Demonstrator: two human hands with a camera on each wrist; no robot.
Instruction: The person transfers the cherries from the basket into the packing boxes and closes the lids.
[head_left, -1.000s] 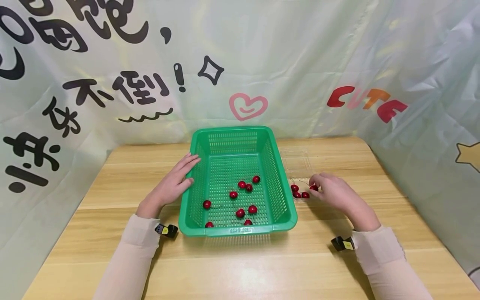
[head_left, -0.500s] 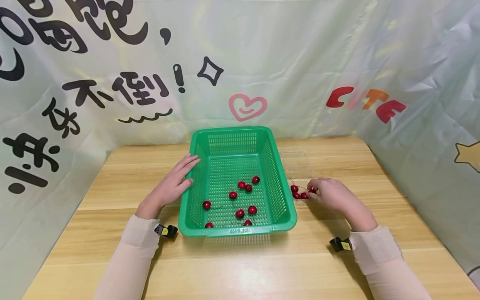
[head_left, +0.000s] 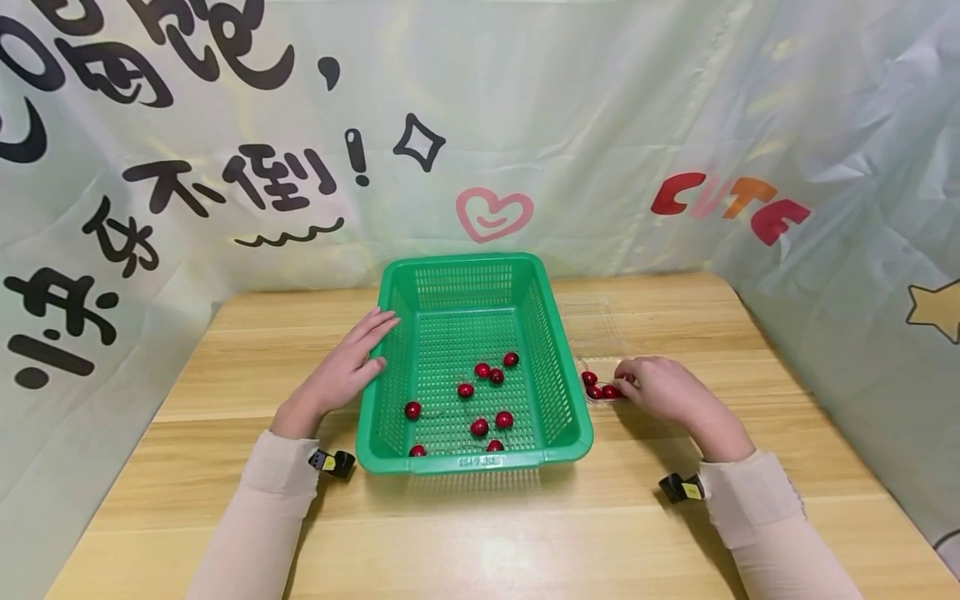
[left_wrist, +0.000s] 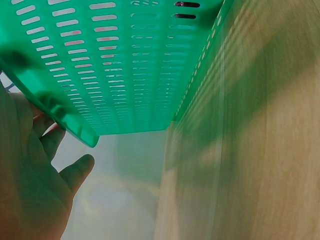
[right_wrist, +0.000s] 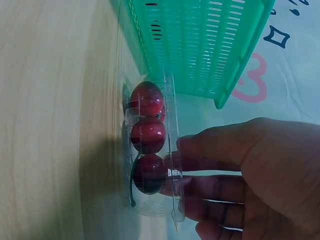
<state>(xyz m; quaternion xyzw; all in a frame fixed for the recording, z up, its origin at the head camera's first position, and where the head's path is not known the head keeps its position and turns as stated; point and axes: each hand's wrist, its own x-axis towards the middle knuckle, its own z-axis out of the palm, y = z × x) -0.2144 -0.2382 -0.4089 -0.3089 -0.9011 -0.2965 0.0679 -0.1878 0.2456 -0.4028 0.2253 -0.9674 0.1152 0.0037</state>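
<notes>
My left hand (head_left: pixel 341 367) rests on the left rim of a green plastic basket (head_left: pixel 474 465), fingers fairly straight over the edge. In the left wrist view its thumb (left_wrist: pixel 79 172) stands apart from the basket wall. Several red cherries (head_left: pixel 466 390) lie spread over the basket floor. Right of the basket, my right hand (head_left: pixel 663 387) reaches into a small clear plastic box (right_wrist: pixel 172 100). Its fingertips pinch a cherry (right_wrist: pixel 149 174) low inside the box, partly hidden by the fingers in the head view. More cherries (right_wrist: pixel 148 135) with thin stems sit beside it.
The box's clear lid (head_left: pixel 592 321) lies folded back behind it, close to the basket's right wall. Everything stands on a wooden table (head_left: pixel 480 542). A pale printed cloth (head_left: pixel 600 125) hangs around the back and sides.
My right hand has moved slightly left and lowered its cherry among the others in the clear box. My left hand and the basket have stayed in place.
</notes>
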